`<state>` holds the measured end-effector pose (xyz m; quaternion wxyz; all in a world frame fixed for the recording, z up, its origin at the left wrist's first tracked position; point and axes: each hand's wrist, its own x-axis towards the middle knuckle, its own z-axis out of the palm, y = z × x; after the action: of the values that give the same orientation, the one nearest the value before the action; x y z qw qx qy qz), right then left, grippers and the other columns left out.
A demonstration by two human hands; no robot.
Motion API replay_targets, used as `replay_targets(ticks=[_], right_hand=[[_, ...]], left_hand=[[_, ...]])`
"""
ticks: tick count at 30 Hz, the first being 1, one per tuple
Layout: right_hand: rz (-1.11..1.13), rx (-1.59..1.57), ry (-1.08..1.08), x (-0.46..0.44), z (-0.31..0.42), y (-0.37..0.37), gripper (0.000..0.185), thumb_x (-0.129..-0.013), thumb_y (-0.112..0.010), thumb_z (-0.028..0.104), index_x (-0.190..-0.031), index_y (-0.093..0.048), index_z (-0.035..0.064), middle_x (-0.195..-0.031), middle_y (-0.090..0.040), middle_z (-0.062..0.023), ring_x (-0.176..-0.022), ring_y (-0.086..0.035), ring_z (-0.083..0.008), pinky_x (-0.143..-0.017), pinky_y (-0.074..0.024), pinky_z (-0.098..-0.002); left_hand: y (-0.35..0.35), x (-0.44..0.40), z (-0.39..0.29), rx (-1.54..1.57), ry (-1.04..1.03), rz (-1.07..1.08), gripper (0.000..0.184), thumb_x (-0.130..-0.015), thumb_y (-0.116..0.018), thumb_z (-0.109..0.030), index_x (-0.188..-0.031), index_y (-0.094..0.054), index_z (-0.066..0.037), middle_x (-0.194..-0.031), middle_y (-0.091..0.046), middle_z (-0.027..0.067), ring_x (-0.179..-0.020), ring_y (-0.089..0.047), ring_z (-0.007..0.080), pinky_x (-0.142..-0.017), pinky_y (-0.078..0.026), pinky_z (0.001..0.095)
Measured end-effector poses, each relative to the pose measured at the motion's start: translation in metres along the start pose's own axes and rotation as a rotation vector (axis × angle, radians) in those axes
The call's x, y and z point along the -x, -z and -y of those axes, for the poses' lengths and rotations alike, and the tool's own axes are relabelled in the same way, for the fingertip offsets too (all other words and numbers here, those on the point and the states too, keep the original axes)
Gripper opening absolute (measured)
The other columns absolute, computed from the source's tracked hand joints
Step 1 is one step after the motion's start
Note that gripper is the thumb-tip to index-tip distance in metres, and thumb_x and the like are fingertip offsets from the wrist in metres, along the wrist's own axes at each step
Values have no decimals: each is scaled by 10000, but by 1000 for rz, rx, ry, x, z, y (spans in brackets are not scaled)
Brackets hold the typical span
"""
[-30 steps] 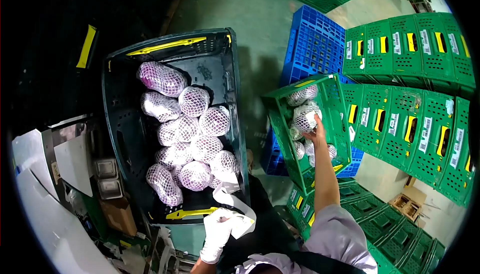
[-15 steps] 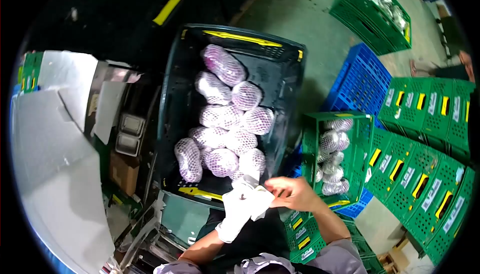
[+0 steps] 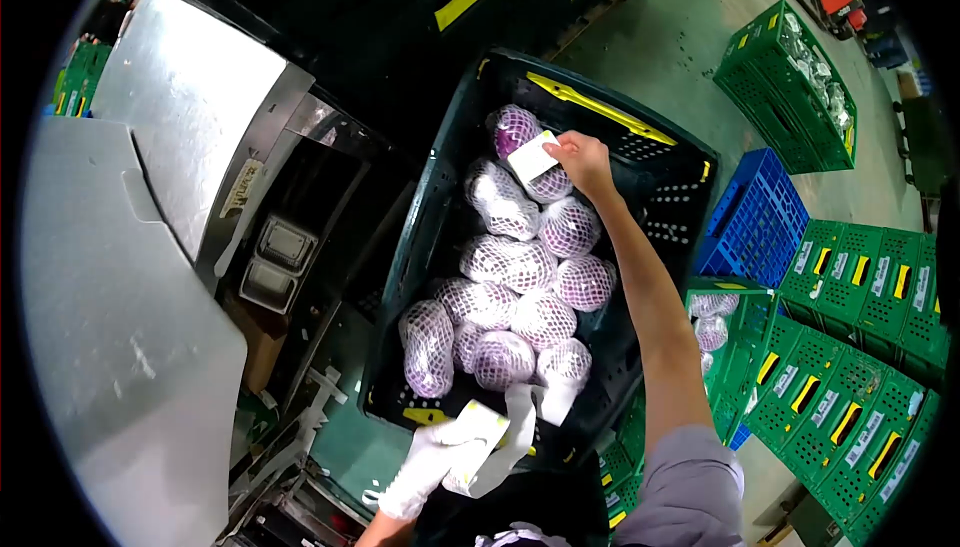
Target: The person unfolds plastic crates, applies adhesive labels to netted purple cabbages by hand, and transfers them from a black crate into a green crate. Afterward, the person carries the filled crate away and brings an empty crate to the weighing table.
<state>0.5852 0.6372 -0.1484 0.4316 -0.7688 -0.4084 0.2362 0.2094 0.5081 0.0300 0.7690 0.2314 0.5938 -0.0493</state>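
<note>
A white label [image 3: 531, 159] is pinched between thumb and fingertips of the bare right hand [image 3: 585, 160], over the topmost net-wrapped bundle [image 3: 517, 127]. A label strip [image 3: 520, 427] is gripped in the curled fingers of the gloved left hand [image 3: 428, 462], lower centre. Purple bundles [image 3: 543, 320] are held mid-frame by a black crate [image 3: 435, 237]. Green floor [image 3: 665, 47] is exposed toward upper right; blue pallet [image 3: 752, 222] and stacked green crates [image 3: 850, 397] are ranged right; a metal surface [image 3: 200, 97] is brightly lit upper left.
</note>
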Motion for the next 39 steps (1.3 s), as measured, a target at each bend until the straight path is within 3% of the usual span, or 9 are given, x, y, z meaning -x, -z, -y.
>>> replay_targets(ticks=[6,8,13,16,19,24,31,32,39], right_hand=[[66,768,-171,-18,-65,-47,378,-743,-604,354,-886,-600,4,-886,-615,-143,-849,-562,-310,-714,-455,-396],[-344,669,155,-16,-72,-47,411,-723,-620,388,-906,-595,20,-889,-608,-142,-809,-553,-318,-716,-446,-384],[-295,825,444,-19,-85,-85,725,-653,-600,558,-1028,-508,-56,-983,-566,-187,-777,-560,-290,-641,-469,-380],[151,781,-31,-17,-72,-89,1063,-493,-665,650,-1195,-340,-79,-1053,-520,-253,-899,-555,-371,-744,-472,-371],[308,674,-275,-28,-60,-72,997,-505,-722,545,-1244,-320,10,-1134,-481,-250,-1093,-446,-377,-921,-358,-386],[334,527,-456,-35,-56,-61,864,-499,-715,412,-1213,-394,44,-1134,-510,-188,-1079,-480,-293,-907,-370,-354],[361,-113,-245,-9,-12,-14,540,-505,-738,378,-801,-593,-50,-799,-616,-174,-758,-605,-242,-682,-468,-299],[417,-90,-250,9,-2,5,422,-603,-732,202,-916,-581,-37,-800,-620,-102,-739,-566,-125,-704,-448,-269],[178,-558,-400,193,91,172,703,-523,-776,253,-1110,-506,-23,-1053,-553,-70,-963,-488,-144,-876,-357,-290]], left_hand=[[33,-8,21,47,20,-75,256,-736,-644,-13,-985,-596,21,-874,-627,70,-749,-590,90,-675,-492,225],[32,-6,15,81,73,-46,270,-744,-642,-31,-1005,-588,13,-866,-628,59,-743,-587,77,-660,-492,217],[26,-4,-5,72,265,15,263,-740,-636,-40,-992,-590,18,-844,-629,59,-695,-589,79,-612,-491,209],[28,-16,10,-11,198,-6,246,-734,-620,-21,-972,-593,38,-839,-630,74,-681,-597,96,-595,-495,213],[26,-14,13,28,182,-12,242,-734,-613,-10,-970,-597,39,-850,-630,78,-710,-600,104,-618,-495,218],[23,-2,2,38,149,-69,245,-730,-607,2,-971,-599,43,-873,-628,94,-743,-602,121,-666,-491,237],[23,4,30,-306,-271,109,227,-729,-625,-27,-946,-596,34,-842,-627,75,-747,-579,109,-683,-464,245],[21,7,29,-347,-307,172,229,-726,-627,-29,-943,-592,35,-829,-625,65,-743,-576,104,-681,-460,244],[-59,36,5,-189,-124,273,391,-756,-573,45,-1137,-487,42,-1025,-578,105,-888,-564,129,-792,-451,252]])
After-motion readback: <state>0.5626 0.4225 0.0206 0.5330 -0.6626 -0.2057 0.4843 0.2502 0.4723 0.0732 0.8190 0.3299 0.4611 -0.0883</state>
